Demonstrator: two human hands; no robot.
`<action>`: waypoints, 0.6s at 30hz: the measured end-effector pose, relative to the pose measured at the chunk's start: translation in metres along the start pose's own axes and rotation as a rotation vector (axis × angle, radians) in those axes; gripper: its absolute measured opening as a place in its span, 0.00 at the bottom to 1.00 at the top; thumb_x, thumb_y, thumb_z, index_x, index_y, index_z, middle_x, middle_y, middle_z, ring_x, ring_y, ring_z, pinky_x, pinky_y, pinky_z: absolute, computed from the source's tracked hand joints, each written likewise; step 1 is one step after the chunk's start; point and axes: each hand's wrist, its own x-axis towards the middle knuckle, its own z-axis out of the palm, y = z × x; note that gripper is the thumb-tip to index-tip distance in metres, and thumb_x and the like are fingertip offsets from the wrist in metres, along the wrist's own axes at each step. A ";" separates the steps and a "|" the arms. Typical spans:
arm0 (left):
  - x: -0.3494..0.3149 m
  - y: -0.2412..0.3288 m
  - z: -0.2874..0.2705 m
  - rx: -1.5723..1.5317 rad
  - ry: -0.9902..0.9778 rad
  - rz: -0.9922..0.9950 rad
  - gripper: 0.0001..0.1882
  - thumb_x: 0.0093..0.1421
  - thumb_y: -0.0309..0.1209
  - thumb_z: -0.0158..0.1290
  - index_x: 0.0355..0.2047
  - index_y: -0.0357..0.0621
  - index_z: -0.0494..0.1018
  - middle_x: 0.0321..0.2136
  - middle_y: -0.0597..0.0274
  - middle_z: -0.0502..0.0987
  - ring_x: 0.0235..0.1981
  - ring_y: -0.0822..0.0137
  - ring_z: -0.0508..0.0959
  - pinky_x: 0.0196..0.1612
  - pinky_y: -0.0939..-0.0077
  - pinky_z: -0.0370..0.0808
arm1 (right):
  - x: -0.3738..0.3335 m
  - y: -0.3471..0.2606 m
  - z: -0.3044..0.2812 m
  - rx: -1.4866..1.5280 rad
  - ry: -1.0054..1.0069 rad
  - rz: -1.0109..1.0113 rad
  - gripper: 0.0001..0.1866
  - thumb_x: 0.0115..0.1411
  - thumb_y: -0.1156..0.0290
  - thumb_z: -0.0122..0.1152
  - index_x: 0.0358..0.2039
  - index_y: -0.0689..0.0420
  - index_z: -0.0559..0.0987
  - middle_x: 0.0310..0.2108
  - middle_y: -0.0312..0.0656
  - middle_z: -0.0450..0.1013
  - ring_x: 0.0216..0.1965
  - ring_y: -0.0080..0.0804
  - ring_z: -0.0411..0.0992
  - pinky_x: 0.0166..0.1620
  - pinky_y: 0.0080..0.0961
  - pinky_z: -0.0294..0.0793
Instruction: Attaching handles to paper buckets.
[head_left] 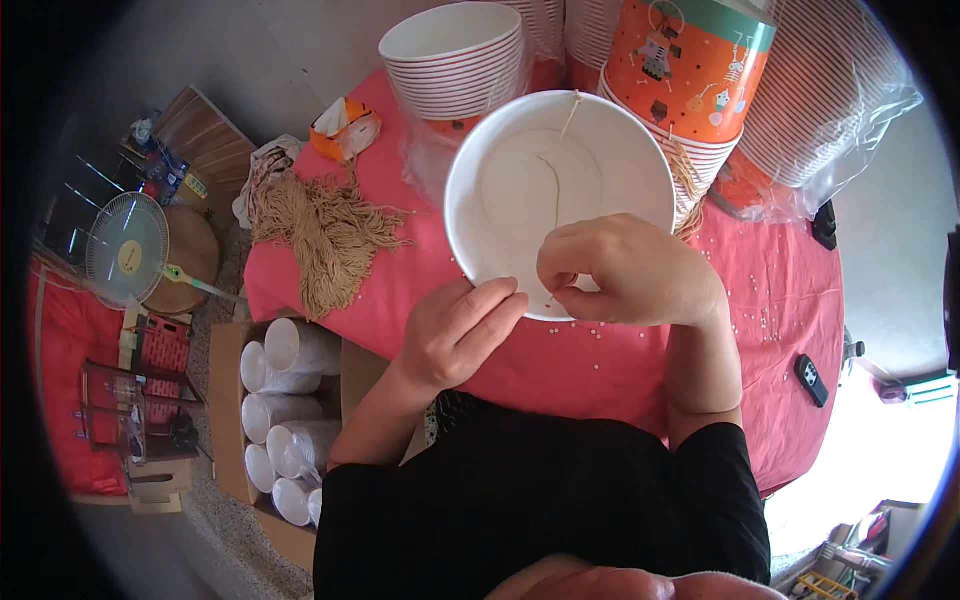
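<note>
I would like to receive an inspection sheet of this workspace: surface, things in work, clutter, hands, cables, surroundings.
Surface: pink cloth, with small white bits scattered.
Things in work: open round tub, white inside; thin string inside it.
Clutter: stacked tubs, tan string bundle, orange-and-white bag, small black remote.
Hands: left hand holds the near rim; right hand is over the tub, fingers curled, grip on string unclear.
Cables: nothing seen.
Surroundings: at left, fan and open cardboard box with white wrapped stacks.

cord (557, 190): part hidden (under right hand (635, 270)) | 1 orange bucket (690, 75): top cut off
</note>
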 end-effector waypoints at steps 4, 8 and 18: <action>0.002 -0.001 -0.002 0.001 0.027 0.021 0.14 0.45 0.19 0.59 0.35 0.37 0.78 0.37 0.58 0.76 0.25 0.67 0.76 0.25 0.75 0.74 | -0.001 -0.003 0.003 -0.028 0.021 -0.016 0.04 0.49 0.76 0.61 0.25 0.57 0.74 0.22 0.38 0.70 0.26 0.39 0.72 0.29 0.32 0.68; 0.002 -0.001 -0.005 0.003 0.024 0.034 0.13 0.45 0.20 0.58 0.34 0.37 0.78 0.38 0.58 0.77 0.25 0.67 0.75 0.25 0.76 0.73 | -0.001 -0.005 0.003 -0.025 0.020 -0.019 0.04 0.49 0.75 0.62 0.25 0.57 0.74 0.23 0.37 0.71 0.26 0.39 0.72 0.29 0.33 0.68; 0.004 -0.001 -0.005 -0.011 0.043 0.046 0.13 0.46 0.20 0.58 0.35 0.36 0.78 0.39 0.57 0.76 0.24 0.67 0.75 0.25 0.75 0.73 | -0.001 -0.006 0.002 -0.026 -0.001 -0.013 0.04 0.50 0.76 0.62 0.24 0.56 0.74 0.23 0.37 0.70 0.27 0.38 0.72 0.29 0.32 0.68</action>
